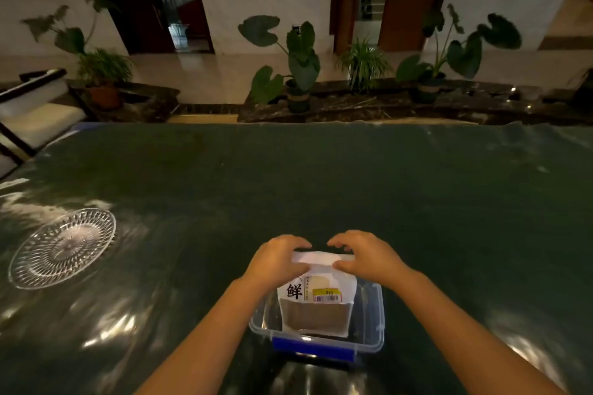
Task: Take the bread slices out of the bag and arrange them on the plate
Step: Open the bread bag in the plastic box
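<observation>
white paper and clear film, that's the bread bag (pixel 316 295), standing upright inside a clear plastic storage box with a blue clip (pixel 317 327) right at the near edge of the dark green counter (pixel 321 176). both hands are on its folded top: the left hand (pixel 276 258) closes over the left end of the fold, the right hand (pixel 369 255) over the right end, fingers (pixel 345 264) curled narrow and pinching the white flap. that two-sided hold looks set for unfolding or pulling the mouth apart, and the box walls help keep the bag from tipping while they work. bread slices (pixel 321 281) show only as a pale patch through the bag's window; none are out yet, so this is the opening step. the clear cut-glass plate (pixel 62 247) sits well apart, far to the left, bare. between box and plate the counter lies open, so there's easy room to carry slices across, though it's a long reach left. the box's rim stands close around the bag, so the lift likely has to go straight up.
</observation>
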Action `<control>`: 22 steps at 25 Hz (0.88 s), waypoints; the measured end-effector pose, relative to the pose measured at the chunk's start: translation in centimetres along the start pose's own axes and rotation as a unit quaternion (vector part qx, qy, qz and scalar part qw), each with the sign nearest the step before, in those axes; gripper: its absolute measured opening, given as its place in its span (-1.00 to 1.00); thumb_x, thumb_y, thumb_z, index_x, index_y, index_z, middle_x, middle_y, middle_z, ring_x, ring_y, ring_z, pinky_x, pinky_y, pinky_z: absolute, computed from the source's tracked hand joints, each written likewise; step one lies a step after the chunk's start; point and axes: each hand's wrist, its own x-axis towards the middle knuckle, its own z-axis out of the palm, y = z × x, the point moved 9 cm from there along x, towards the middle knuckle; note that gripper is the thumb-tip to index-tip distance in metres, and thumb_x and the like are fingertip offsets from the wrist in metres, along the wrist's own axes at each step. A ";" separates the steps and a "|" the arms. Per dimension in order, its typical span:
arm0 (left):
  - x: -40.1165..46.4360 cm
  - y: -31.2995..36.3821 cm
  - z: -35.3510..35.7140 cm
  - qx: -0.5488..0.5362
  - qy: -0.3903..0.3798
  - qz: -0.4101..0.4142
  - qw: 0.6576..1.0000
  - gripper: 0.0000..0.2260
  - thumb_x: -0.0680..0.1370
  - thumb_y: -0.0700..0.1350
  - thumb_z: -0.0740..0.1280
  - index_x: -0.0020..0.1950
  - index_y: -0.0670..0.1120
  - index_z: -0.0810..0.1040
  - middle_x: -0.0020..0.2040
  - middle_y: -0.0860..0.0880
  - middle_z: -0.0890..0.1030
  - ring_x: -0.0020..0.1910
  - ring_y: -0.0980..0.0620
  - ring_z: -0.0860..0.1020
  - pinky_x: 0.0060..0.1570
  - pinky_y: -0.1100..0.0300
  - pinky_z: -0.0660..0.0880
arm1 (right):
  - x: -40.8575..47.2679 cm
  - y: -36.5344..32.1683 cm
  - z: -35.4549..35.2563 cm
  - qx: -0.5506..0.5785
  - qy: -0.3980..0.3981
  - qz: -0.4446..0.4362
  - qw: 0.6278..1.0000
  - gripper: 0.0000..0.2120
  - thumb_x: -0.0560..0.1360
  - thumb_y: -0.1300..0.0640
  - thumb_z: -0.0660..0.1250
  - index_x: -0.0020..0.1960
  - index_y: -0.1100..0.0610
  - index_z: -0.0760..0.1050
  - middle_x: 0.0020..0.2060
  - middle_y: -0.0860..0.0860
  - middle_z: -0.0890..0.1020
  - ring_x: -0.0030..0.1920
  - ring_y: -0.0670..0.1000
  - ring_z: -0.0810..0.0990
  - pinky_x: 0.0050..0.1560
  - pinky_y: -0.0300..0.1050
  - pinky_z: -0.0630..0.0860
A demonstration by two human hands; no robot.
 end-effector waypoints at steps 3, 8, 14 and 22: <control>-0.6 -0.8 0.6 -0.023 0.009 -0.019 1.000 -0.76 0.41 -0.05 0.41 0.06 0.13 0.55 0.01 0.14 0.56 -0.02 0.17 0.52 -0.12 0.32 0.41 | 0.0 0.0 0.9 0.021 0.002 0.003 1.000 -0.71 0.41 0.04 0.36 0.13 -0.03 0.51 0.05 -0.05 0.59 0.05 -0.06 0.54 0.05 -0.06 0.55; -0.5 -0.9 0.3 -0.049 0.039 0.001 0.998 -0.84 0.43 -0.10 0.39 -0.01 0.07 0.59 -0.09 0.13 0.53 -0.12 0.18 0.52 -0.10 0.26 0.50 | -0.3 -0.1 1.1 0.032 0.054 -0.009 0.998 -0.76 0.42 0.02 0.34 0.09 -0.04 0.52 0.00 -0.09 0.57 -0.01 -0.13 0.52 -0.04 -0.26 0.48; -0.5 -1.9 0.4 -0.122 0.025 -0.041 0.991 -0.76 0.43 -0.10 0.40 0.04 0.16 0.54 -0.14 0.20 0.56 -0.15 0.24 0.56 -0.20 0.33 0.53 | 0.3 1.2 1.0 0.155 0.069 0.049 0.984 -0.89 0.43 0.11 0.34 -0.04 0.00 0.58 -0.10 -0.05 0.64 -0.07 -0.11 0.59 -0.08 -0.17 0.59; -1.0 -1.1 -0.9 -0.088 0.044 0.032 0.995 -0.75 0.43 -0.07 0.40 0.06 0.19 0.53 -0.10 0.28 0.49 -0.07 0.27 0.51 -0.11 0.37 0.47 | 0.4 2.7 1.9 0.346 0.041 0.125 0.929 -0.92 0.43 0.20 0.37 -0.11 0.05 0.56 -0.06 0.03 0.62 -0.04 -0.03 0.60 -0.13 -0.18 0.58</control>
